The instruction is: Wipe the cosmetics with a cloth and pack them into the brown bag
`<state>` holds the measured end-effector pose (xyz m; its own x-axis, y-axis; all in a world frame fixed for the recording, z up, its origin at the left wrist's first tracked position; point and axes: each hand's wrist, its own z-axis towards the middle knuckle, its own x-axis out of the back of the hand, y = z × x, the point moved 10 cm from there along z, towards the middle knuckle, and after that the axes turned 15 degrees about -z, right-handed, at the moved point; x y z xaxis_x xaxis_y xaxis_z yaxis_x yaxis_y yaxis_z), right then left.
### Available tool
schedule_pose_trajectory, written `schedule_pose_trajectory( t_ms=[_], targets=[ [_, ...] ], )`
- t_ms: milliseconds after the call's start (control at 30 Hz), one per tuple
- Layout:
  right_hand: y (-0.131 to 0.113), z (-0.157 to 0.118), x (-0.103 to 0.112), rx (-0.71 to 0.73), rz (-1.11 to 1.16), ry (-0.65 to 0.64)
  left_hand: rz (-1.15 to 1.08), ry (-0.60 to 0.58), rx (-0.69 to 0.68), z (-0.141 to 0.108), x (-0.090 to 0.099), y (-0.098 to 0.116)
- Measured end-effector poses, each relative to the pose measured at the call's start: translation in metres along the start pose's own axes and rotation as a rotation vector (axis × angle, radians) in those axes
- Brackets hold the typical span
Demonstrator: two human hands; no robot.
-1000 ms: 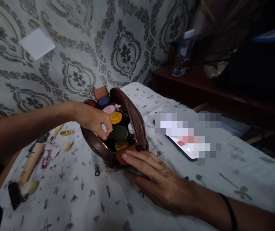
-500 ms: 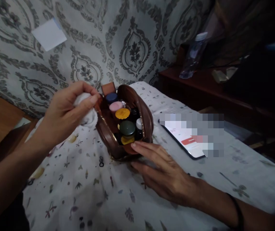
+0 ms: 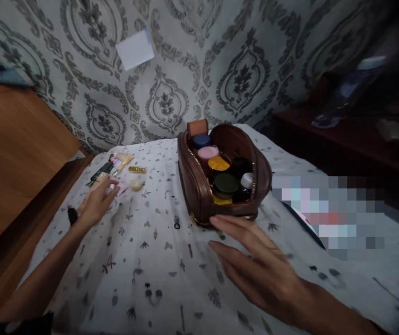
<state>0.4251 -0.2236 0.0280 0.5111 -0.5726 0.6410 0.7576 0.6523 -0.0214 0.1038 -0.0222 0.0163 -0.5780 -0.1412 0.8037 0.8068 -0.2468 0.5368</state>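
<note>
A brown leather toiletry bag (image 3: 196, 179) stands unzipped on the bed. Inside it are a blue lid (image 3: 201, 141), a pink lid (image 3: 208, 152), a yellow lid (image 3: 219, 163), a dark green lid (image 3: 226, 184) and a white-capped bottle (image 3: 246, 181). My right hand (image 3: 258, 260) is open, fingers apart, its fingertips by the bag's front lower edge. Far to the left, my left hand (image 3: 97, 204) is over a cluster of small cosmetics, fingers loosely stretched, with nothing visible in them. Close to it lie a gold tube (image 3: 137, 170) and a small round cream-coloured item (image 3: 136, 185).
A patterned sheet (image 3: 164, 279) covers the bed, with a papered wall behind. Right of the bag lies a phone (image 3: 304, 221), mostly blurred out. A clear bottle (image 3: 346, 93) stands on a dark table (image 3: 297, 125). A wooden panel (image 3: 17, 139) borders the left.
My left hand has left the bag's rim and moved left to the cosmetics; the white cloth it held is no longer visible. My right fingers have come off the bag's upper edge. The view has turned left.
</note>
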Motion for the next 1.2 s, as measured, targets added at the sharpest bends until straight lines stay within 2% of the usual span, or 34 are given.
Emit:
schedule_pose_trajectory(
  t_ms=[100,200,267,333,400,467,533,600,633,700,767,867,1000,1100,1200],
  targets=[
    [-0.014,0.016,-0.028,-0.028,0.170,-0.059,0.158,-0.081,-0.012,0.004,-0.028,0.015],
    [-0.021,0.031,-0.060,-0.129,0.347,-0.117,0.333,-0.141,0.063,0.010,-0.054,0.017],
    [-0.020,0.039,-0.084,-0.244,0.463,-0.168,0.396,-0.179,0.091,0.013,-0.067,0.012],
    [-0.016,0.042,-0.115,-0.423,0.593,-0.295,0.395,-0.186,0.075,0.015,-0.073,0.008],
    [-0.012,0.039,-0.147,-0.623,0.712,-0.418,0.329,-0.156,0.041,0.014,-0.071,0.006],
    [-0.006,0.034,-0.175,-0.824,0.811,-0.461,0.190,-0.116,0.018,0.009,-0.067,0.006],
    [-0.001,0.024,-0.200,-1.051,0.953,-0.425,-0.032,-0.097,0.008,-0.001,-0.065,0.009],
    [-0.002,0.013,-0.221,-1.246,1.169,-0.320,-0.279,-0.088,-0.003,-0.014,-0.066,0.016],
    [-0.004,0.010,-0.229,-1.300,1.287,-0.255,-0.380,-0.096,-0.017,-0.022,-0.068,0.022],
    [-0.010,0.011,-0.238,-1.299,1.494,-0.156,-0.493,-0.131,-0.064,-0.038,-0.074,0.034],
    [-0.014,0.014,-0.239,-1.229,1.618,-0.112,-0.518,-0.167,-0.128,-0.052,-0.080,0.045],
    [-0.016,0.016,-0.234,-1.165,1.663,-0.113,-0.503,-0.151,-0.216,-0.063,-0.084,0.052],
    [-0.009,0.014,-0.227,-1.183,1.638,-0.094,-0.429,-0.116,-0.323,-0.068,-0.083,0.050],
    [-0.002,0.012,-0.223,-1.220,1.579,-0.078,-0.370,-0.034,-0.422,-0.071,-0.070,0.052],
    [0.005,0.011,-0.217,-1.220,1.423,-0.095,-0.358,0.143,-0.505,-0.078,-0.046,0.057]
  ],
)
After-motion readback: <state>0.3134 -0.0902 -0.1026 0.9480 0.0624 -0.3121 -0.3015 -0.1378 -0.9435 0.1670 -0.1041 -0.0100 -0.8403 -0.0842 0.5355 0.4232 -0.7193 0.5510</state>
